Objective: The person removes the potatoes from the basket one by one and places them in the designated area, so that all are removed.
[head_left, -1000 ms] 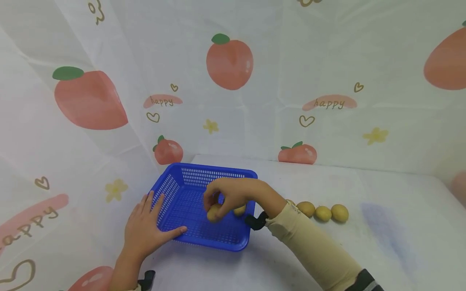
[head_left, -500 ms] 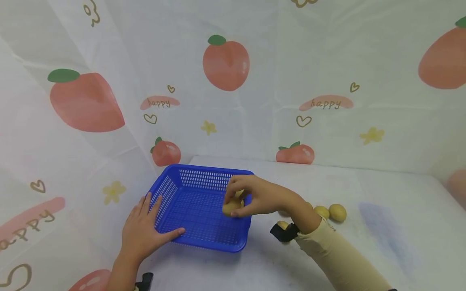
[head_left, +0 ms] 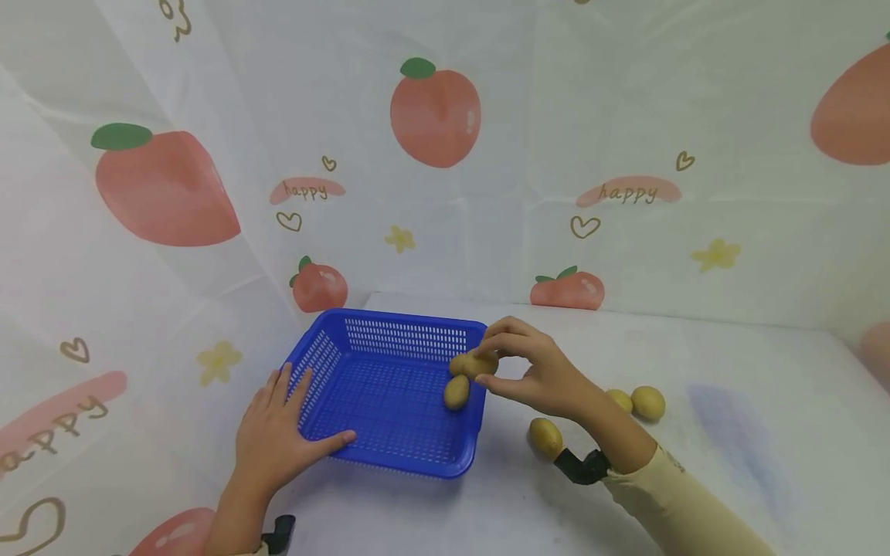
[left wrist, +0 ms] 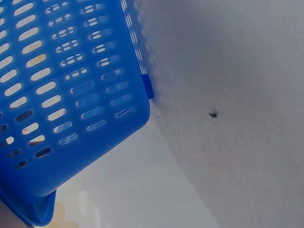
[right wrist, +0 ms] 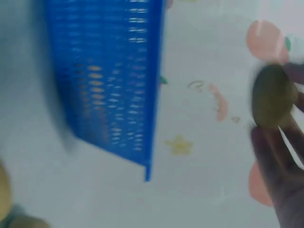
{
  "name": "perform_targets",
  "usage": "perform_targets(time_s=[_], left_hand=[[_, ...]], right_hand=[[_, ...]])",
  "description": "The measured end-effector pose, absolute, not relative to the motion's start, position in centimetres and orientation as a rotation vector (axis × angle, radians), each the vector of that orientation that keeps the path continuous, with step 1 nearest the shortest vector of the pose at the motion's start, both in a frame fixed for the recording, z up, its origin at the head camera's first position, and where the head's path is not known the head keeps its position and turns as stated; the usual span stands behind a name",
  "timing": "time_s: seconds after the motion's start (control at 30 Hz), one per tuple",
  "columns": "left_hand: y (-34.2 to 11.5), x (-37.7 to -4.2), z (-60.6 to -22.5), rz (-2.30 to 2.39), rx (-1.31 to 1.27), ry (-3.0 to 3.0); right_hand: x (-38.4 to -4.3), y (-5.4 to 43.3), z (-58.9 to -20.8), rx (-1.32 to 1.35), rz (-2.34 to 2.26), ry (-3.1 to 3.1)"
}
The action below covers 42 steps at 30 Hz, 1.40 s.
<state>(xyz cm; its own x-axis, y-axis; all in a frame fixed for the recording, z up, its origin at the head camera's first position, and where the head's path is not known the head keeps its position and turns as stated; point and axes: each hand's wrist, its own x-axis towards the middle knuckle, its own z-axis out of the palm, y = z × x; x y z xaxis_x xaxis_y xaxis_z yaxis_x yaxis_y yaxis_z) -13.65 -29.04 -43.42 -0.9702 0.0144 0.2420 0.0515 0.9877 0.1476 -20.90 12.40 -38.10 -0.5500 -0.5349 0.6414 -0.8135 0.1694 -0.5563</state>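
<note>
A potato (head_left: 484, 364) is pinched between the thumb and fingers of my right hand (head_left: 545, 374), over the right rim of the blue plastic basket (head_left: 389, 457). In the right wrist view this potato (right wrist: 273, 95) is raised off the basket wall (right wrist: 109, 85). Two more potatoes lie inside the basket along its right side; the nearer potato (head_left: 456, 393) is fully seen, the farther potato (head_left: 457, 364) partly covered by the held one. My left hand (head_left: 278, 440) rests on the basket's left rim, fingers spread and thumb over the front edge.
On the white table (head_left: 695, 486), a single potato (head_left: 545, 438) lies right of the basket. Farther right sit a potato (head_left: 648, 403) and a partly hidden potato (head_left: 619, 400) behind my right wrist. A printed white sheet (head_left: 487, 255) hangs behind and at the left.
My right hand has moved right with the potato, from the basket's middle to above its right rim. The potatoes in the basket's right side have come into view. My left hand stays put.
</note>
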Motion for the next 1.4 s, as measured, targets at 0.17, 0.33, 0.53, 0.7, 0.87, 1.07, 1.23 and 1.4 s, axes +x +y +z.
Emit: perform_targets(time_s=[0.17,0.33,0.53,0.7,0.87,1.07,1.23,1.4], left_hand=[[-29.0,-13.7,-43.3,-0.218,-0.042,-2.9],[-29.1,-13.8,-43.3,-0.209,-0.043,-2.891],[-29.0,-13.9,-43.3,-0.205,-0.046,-2.895],[-29.0,-13.9,-43.3,-0.205,-0.046,-2.896],[-29.0,-14.0,-43.4,-0.203,-0.058,-2.881],[-29.1,-14.0,-43.6,-0.197,-0.057,-2.868],[-29.1,-14.0,-43.6,-0.196,-0.047,-2.894],[-29.2,-13.9,-43.6,-0.191,-0.044,-2.906]], right_hand=[[-20.7,13.9,-39.2,1.111,1.29,-2.051],[-20.6,15.4,-40.0,1.022,1.239,-1.997],[-19.9,17.3,-41.6,0.963,1.206,-2.031],[-18.9,18.8,-42.7,0.917,1.185,-2.101],[-17.9,20.0,-43.6,0.894,1.154,-2.175],[-16.9,20.8,-45.0,0.916,1.145,-2.23],[-16.6,21.4,-46.3,0.946,1.15,-2.277],[-16.3,21.8,-47.3,0.988,1.127,-2.28]])
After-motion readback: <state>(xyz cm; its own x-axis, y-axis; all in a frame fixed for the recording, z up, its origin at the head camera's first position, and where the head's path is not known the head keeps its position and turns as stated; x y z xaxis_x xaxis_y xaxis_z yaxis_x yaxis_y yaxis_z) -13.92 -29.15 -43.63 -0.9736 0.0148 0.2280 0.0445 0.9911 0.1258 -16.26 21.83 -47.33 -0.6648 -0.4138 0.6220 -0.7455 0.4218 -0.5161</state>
